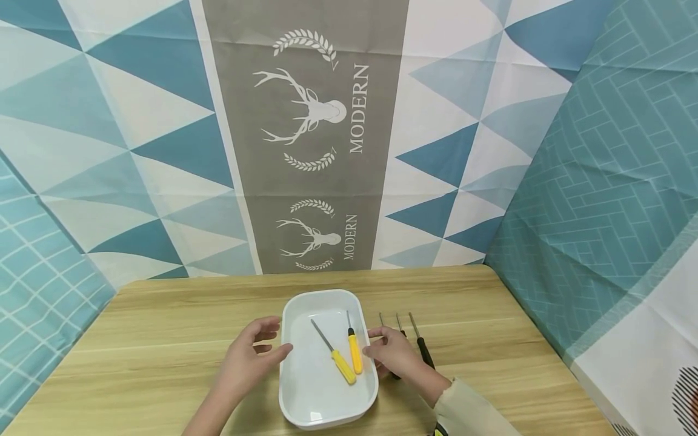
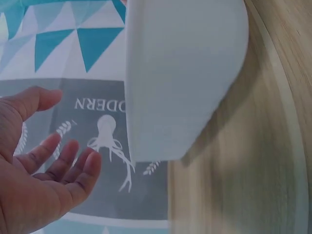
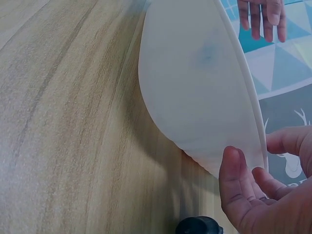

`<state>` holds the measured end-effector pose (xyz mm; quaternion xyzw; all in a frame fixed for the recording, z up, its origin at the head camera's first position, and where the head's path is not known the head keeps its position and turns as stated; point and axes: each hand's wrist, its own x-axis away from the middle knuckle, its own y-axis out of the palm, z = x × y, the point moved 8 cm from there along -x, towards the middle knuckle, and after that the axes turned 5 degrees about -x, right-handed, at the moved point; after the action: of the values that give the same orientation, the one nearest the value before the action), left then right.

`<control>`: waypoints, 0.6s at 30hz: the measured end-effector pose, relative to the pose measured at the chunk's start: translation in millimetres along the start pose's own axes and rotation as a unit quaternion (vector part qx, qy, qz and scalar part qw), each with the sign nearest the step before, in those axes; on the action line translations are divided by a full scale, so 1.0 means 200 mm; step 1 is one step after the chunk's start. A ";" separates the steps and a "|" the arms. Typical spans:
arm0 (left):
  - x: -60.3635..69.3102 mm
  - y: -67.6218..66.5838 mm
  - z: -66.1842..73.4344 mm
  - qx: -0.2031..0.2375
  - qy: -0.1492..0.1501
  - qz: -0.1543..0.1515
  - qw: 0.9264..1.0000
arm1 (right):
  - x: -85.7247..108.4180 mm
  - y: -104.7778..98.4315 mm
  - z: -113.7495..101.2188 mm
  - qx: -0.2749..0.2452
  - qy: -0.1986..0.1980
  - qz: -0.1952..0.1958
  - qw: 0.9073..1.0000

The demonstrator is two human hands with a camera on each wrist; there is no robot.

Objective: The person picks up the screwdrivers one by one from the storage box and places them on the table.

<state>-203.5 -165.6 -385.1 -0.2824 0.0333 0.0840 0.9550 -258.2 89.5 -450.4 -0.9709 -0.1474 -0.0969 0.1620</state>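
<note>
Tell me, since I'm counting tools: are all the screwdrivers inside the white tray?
No, a black-handled screwdriver lies on the wooden tabletop, outside the white tray.

Yellow-handled screwdrivers (image 1: 355, 354), white box (image 1: 305, 387)
The surface (image 1: 180, 339) shows tan wood grain; the backdrop cloth (image 1: 305, 181) mixes blue and white triangles with a grey band of white stag heads.

Free room above tray (image 1: 305, 390); apparently three dark screwdrivers (image 1: 425, 352) obstruct right side.
</note>
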 end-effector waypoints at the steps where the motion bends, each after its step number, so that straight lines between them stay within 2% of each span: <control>1: 0.00 0.00 0.01 -0.003 -0.001 0.001 1.000 | 0.00 0.00 0.00 0.000 -0.001 0.001 1.000; 8: 0.01 0.04 0.08 0.005 0.008 0.016 1.000 | 0.00 0.00 -0.01 -0.001 0.000 0.002 1.000; 18: 0.01 0.13 0.14 -0.001 0.011 0.009 1.000 | 0.00 0.01 0.00 -0.013 0.002 -0.003 1.000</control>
<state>-206.3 -128.8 -376.0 -0.2836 0.0468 0.0898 0.9536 -257.1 88.8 -450.5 -0.9723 -0.1487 -0.1017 0.1491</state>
